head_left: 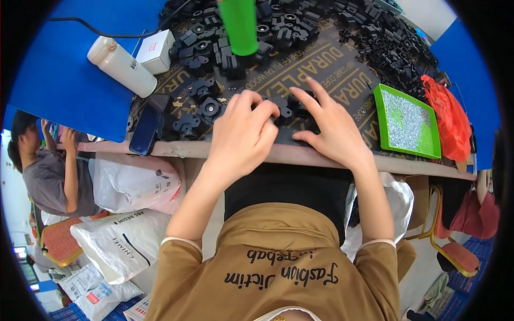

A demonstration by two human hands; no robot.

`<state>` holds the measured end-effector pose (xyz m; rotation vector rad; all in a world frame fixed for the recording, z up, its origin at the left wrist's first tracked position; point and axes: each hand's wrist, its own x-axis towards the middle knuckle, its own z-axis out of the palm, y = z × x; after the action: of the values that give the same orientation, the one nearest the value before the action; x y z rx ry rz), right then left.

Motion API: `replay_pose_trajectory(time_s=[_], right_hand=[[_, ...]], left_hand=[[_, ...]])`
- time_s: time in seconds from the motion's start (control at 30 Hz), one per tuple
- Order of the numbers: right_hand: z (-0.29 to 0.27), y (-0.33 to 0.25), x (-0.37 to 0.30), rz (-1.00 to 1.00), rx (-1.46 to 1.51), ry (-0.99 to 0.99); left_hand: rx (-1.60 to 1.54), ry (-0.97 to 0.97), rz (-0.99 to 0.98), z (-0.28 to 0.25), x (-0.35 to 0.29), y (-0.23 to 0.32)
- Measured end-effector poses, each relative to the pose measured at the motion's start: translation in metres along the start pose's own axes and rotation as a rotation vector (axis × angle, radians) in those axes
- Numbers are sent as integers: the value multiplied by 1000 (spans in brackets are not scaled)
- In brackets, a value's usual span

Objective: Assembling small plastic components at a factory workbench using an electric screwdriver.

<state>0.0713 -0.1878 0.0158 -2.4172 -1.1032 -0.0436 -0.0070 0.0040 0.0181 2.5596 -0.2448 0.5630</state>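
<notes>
My left hand [243, 128] is closed over the near edge of the table, its fingers curled and pressed together; what they grip is hidden beneath them. Right beside its fingertips lies a black plastic part [282, 107] with a rounded tab, between my two hands. My right hand [337, 128] has thumb and fingers spread apart, with nothing held in them. Another dark part [296, 104] sits just behind its fingers, partly covered. Left of my left hand, several black molded parts with round centers [210, 108] rest on the tabletop.
Heaps of black parts [284, 32] cover the far tabletop, with a green cylinder [239, 29] in front. At right are a green tray [409, 123] of small silvery pieces and a red bag [450, 117]. A white bottle [122, 67], white box [155, 52] and phone [144, 128] are left.
</notes>
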Motion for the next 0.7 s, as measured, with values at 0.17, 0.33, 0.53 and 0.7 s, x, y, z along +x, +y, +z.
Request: replay_pose_trajectory(time_s=[0.17,0.33,0.53,0.7], right_hand=[[14,4,6,-53,-67,98],[17,7,4,3,-134,241],[-42,0,-61,23,164,190],[-84,21,-157,366,151,-135]], left_hand=[[189,-18,44,9,16,3],[248,-239,-26,13,26,9],[208,-278,-69,16,30,2],[3,-114,-149,14,20,-7]])
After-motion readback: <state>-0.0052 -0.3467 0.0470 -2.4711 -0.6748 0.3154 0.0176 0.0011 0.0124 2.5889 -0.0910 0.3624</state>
